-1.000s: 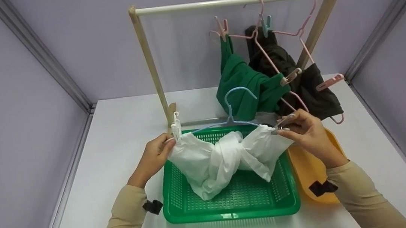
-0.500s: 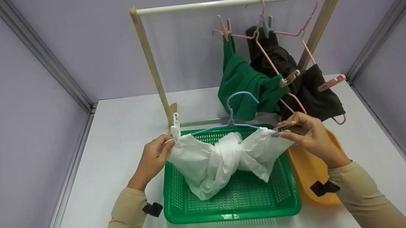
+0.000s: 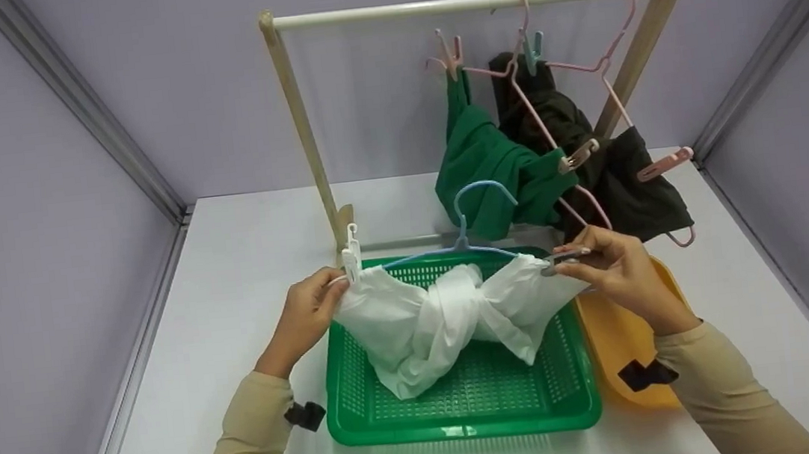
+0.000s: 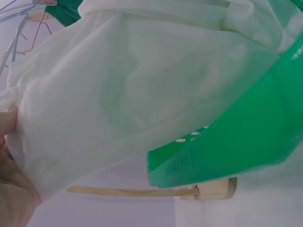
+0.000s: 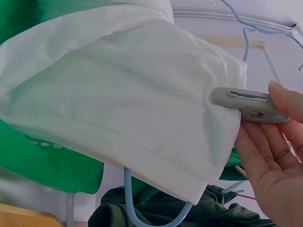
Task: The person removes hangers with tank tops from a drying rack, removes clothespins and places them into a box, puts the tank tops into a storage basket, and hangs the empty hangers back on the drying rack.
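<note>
Over the glossy green plastic basket (image 3: 463, 430) I hold matt white cloth (image 3: 396, 322) and a smooth grey clip (image 5: 248, 104) (plastic, by its look). Behind the basket, the posts (image 3: 298, 118) are pale matt wood; right of the basket, the tub (image 3: 614, 329) is smooth plastic.

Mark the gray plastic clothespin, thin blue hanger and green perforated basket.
Gray plastic clothespin (image 5: 251, 106), right wrist view: its body.
Thin blue hanger (image 3: 462, 243), head view: the hook's base.
Green perforated basket (image 3: 411, 434), head view: front rim.
</note>
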The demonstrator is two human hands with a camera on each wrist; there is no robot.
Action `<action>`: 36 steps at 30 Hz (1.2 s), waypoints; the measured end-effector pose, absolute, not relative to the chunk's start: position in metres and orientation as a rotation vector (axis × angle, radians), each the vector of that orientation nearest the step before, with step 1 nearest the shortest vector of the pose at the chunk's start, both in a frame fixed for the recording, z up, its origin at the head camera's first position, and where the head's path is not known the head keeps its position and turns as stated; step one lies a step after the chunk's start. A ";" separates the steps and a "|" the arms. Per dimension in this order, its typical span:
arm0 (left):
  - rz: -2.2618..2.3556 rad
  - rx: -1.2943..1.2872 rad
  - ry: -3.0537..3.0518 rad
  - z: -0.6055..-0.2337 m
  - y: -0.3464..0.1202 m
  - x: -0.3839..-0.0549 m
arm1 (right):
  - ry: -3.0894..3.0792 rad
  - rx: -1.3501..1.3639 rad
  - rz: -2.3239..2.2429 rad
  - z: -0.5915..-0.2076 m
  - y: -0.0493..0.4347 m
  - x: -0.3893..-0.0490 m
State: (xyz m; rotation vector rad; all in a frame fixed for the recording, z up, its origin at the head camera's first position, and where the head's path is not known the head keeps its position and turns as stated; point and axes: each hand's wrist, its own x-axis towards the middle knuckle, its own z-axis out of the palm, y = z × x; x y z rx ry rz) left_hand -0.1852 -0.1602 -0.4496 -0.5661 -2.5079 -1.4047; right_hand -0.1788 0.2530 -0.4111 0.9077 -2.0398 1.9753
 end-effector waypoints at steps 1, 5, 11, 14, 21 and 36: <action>-1.408 -0.567 -2.508 -0.450 -0.160 -0.185 | -2.034 0.910 1.978 -0.411 0.253 -0.179; -1.413 -0.551 -2.517 -0.450 -0.160 -0.185 | -2.011 0.919 1.977 -0.411 0.254 -0.178; -1.426 -0.509 -2.547 -0.451 -0.159 -0.184 | -2.051 0.859 1.940 -0.408 0.256 -0.177; -1.425 -0.493 -2.559 -0.452 -0.158 -0.184 | -2.104 0.821 1.920 -0.405 0.259 -0.176; -1.433 -0.473 -2.555 -0.453 -0.159 -0.184 | -2.122 0.839 1.880 -0.404 0.263 -0.172; -1.462 -0.452 -2.549 -0.451 -0.158 -0.183 | -2.062 0.823 1.951 -0.406 0.269 -0.167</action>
